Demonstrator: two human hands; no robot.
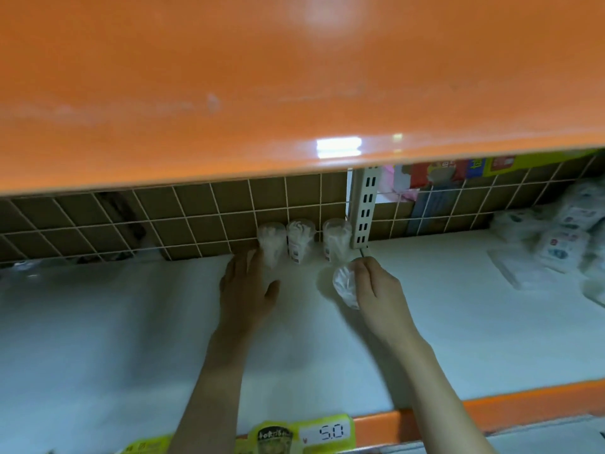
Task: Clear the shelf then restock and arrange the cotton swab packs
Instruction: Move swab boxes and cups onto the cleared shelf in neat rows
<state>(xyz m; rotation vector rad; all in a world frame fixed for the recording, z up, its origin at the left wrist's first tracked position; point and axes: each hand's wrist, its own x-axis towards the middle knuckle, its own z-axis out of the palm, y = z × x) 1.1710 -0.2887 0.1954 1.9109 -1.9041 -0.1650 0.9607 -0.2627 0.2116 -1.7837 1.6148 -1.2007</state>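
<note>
Three clear round cotton swab packs stand in a row at the back of the white shelf [131,322], against the wire grid. My left hand [247,290] reaches in and grips the leftmost pack [271,244]. The middle pack [299,239] and the right pack [337,240] stand free. My right hand [376,290] holds a fourth pack [345,285], tilted on its side just in front of the right pack.
An orange shelf [294,77] hangs low overhead. A slotted upright post [365,211] stands right of the row. Several white flat packets [563,244] pile at the far right. A price tag [330,432] sits on the orange front edge.
</note>
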